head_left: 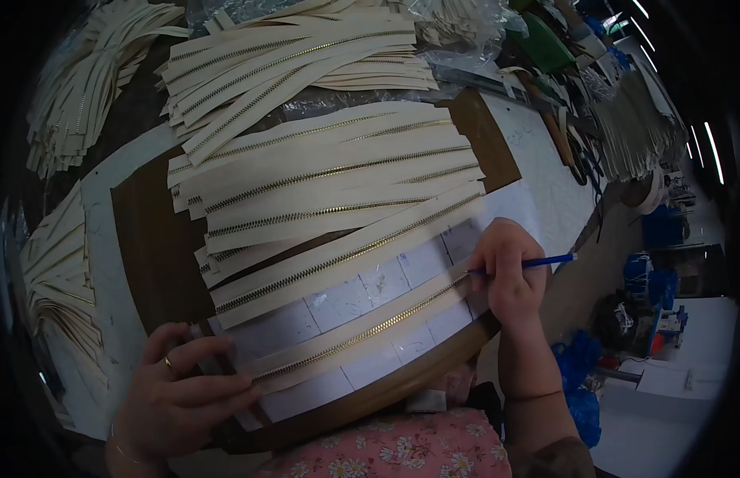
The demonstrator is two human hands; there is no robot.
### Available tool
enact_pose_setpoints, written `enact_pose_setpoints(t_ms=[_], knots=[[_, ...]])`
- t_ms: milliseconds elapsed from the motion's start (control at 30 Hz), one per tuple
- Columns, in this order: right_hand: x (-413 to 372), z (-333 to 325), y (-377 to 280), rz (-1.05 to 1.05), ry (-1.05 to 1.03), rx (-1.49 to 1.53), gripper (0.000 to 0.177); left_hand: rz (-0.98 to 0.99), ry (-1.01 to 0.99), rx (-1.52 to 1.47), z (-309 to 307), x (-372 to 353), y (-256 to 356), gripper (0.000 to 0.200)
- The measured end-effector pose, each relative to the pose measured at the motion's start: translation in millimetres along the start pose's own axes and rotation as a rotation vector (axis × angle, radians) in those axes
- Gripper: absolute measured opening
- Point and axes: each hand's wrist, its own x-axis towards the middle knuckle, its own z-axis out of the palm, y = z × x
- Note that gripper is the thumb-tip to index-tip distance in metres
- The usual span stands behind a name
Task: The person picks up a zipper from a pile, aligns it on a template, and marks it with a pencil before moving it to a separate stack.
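A single cream zipper strip (378, 327) with gold metal teeth lies slantwise across a white sheet (314, 312) ruled with dark lines. At its left end, my left hand (187, 390) rests with the fingers spread, fingertips touching the strip's end and the sheet's edge. A ring is on one finger. My right hand (511, 271) grips a blue pen (552, 260), its tip at the right end of the same strip. Just beyond lies a spread of several overlapping zipper strips (338, 171), the nearest partly over the sheet.
The sheet lies on a brown-edged board (151, 247). Behind it rises a pile of zipper strips (298, 60), with more bundles at the far left (91, 88) and near left (63, 279). Scissors and tools (557, 131) lie at the right, by grey strips (637, 127).
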Motion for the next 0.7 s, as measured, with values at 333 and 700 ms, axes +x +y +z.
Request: enact_pose_setpoints(t_ms=[333,700], knots=[[2.3,4.9,6.2,-0.205,0.063,-0.261,0.047,0.007,-0.012,0.024,3.0,-3.8,-3.4,0.025],[2.5,2.5,4.3,-0.198,0.044,-0.285,0.025,0.04,0.001,0.017,1.2,-1.4,-5.2,0.028]])
